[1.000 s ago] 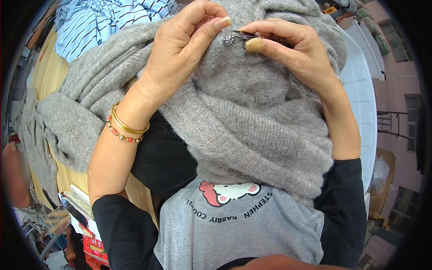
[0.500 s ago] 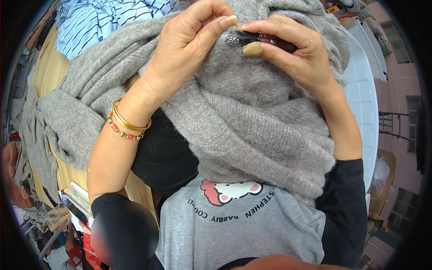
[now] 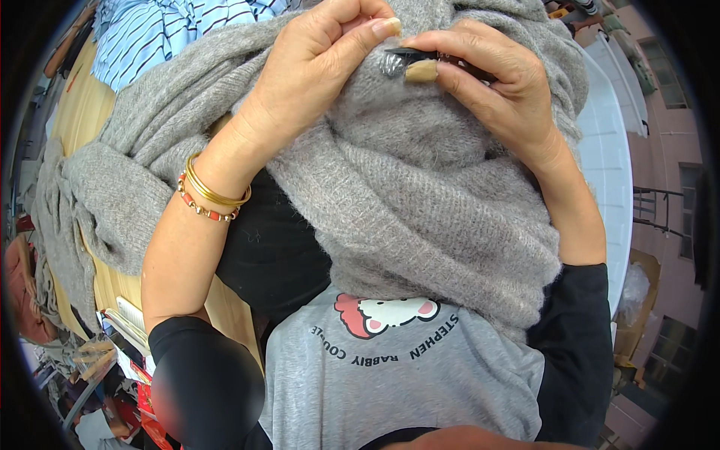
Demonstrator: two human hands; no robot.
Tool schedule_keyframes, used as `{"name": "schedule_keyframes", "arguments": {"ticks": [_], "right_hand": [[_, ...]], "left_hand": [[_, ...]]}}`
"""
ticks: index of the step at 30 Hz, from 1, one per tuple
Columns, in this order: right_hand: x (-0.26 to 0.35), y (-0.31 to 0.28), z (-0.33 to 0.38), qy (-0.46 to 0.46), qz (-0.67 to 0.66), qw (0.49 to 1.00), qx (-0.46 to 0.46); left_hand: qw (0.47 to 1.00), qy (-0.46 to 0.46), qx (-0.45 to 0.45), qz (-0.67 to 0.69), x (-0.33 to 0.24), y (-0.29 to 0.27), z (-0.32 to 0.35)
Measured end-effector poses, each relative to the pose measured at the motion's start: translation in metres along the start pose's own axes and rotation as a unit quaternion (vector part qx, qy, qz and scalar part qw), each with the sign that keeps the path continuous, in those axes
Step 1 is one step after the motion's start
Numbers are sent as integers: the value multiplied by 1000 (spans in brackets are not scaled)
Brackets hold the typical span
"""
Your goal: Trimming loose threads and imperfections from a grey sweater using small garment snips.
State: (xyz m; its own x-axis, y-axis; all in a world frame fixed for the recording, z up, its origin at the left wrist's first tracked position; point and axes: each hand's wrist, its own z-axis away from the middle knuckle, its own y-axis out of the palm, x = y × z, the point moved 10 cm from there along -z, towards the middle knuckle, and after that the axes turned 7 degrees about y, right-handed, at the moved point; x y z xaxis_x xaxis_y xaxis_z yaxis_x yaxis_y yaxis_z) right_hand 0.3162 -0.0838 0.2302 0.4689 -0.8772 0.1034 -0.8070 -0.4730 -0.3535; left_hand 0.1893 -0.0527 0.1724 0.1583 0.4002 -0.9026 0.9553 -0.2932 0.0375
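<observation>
A grey fuzzy knit garment (image 3: 435, 195) lies bunched across my lap and over the surface ahead. At its upper part, a shiny, sparkly round button (image 3: 391, 64) sits between my hands. My left hand (image 3: 311, 71) is closed in a pinch just above the button; whatever is at the fingertips is too small to make out. My right hand (image 3: 506, 86) is wrapped round dark thread snips (image 3: 411, 53), their tips beside the button. A tan cover (image 3: 421, 71) wraps the right thumb tip. The snips' handle is mostly hidden in the palm.
Blue striped fabric (image 3: 172, 37) lies at the far left on a wooden table (image 3: 71, 97). A pale blue-white plastic surface (image 3: 611, 165) stands to the right, near a cardboard box (image 3: 641, 315) with clear plastic. Papers (image 3: 131, 322) lie at lower left.
The snips' blades, apart before, now look closer together beside the button. The button has tilted and shifted slightly. My left hand has moved a little to the right.
</observation>
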Motion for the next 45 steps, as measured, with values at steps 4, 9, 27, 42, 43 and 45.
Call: {"name": "schedule_keyframes", "arguments": {"ticks": [4, 9, 27, 42, 43, 45], "right_hand": [[-17, 8, -1, 65, -127, 989, -40], [-45, 7, 46, 626, 63, 773, 75], [-13, -139, 17, 518, -25, 840, -162], [-21, -133, 21, 521, -47, 845, -108], [-22, -132, 23, 529, -45, 840, -108], [-23, -136, 25, 530, -47, 839, -109]], "left_hand": [[937, 313, 117, 99, -21, -1, -3], [952, 230, 115, 166, 2, -6, -8], [986, -75, 138, 53, 28, -2, 16], [995, -27, 82, 48, 17, -9, 7], [998, -19, 57, 25, 16, -13, 6], [998, -9, 49, 30, 12, -9, 6]]}}
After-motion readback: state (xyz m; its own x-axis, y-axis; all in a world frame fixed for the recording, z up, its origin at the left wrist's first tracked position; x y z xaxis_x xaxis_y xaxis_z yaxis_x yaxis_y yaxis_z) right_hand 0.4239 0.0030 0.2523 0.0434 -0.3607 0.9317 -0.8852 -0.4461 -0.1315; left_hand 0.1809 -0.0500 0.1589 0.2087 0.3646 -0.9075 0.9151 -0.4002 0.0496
